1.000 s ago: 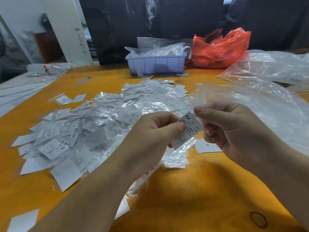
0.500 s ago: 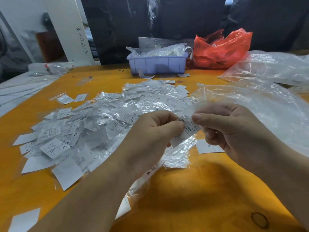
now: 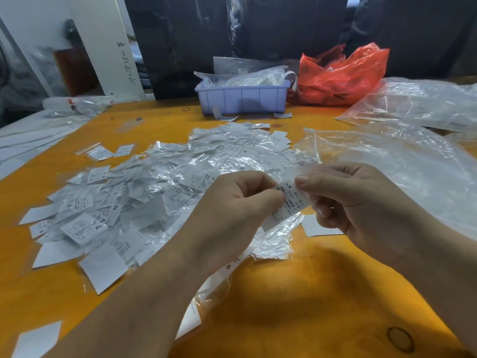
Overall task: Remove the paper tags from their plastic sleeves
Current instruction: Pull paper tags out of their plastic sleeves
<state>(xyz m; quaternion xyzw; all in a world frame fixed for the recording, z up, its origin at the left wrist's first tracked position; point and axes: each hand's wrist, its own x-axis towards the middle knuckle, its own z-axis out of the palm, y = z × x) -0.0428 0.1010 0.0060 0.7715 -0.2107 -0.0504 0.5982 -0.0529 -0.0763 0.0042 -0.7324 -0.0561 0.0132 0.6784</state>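
Both of my hands hold one small white paper tag [image 3: 290, 204] in its clear plastic sleeve above the orange table [image 3: 296, 306]. My left hand [image 3: 232, 215] pinches the tag's left edge between thumb and forefinger. My right hand [image 3: 356, 202] pinches the upper right end, where the sleeve's clear film sticks out above the thumb. Black size lettering shows on the tag. Behind and to the left of my hands lies a wide heap of sleeved tags [image 3: 144, 197]; a loose bare tag [image 3: 316, 227] lies just below my right hand.
A lilac plastic bin [image 3: 242, 99] with bagged items stands at the back centre, a red plastic bag [image 3: 340, 76] beside it. Large clear plastic bags [image 3: 402, 161] cover the right side. A rubber band [image 3: 398, 338] lies at the near right, and white sheets [image 3: 25, 140] at the left edge.
The tag has stayed between my two hands. My right thumb and fingers have shifted slightly on its upper end, and the clear sleeve film now shows above them.
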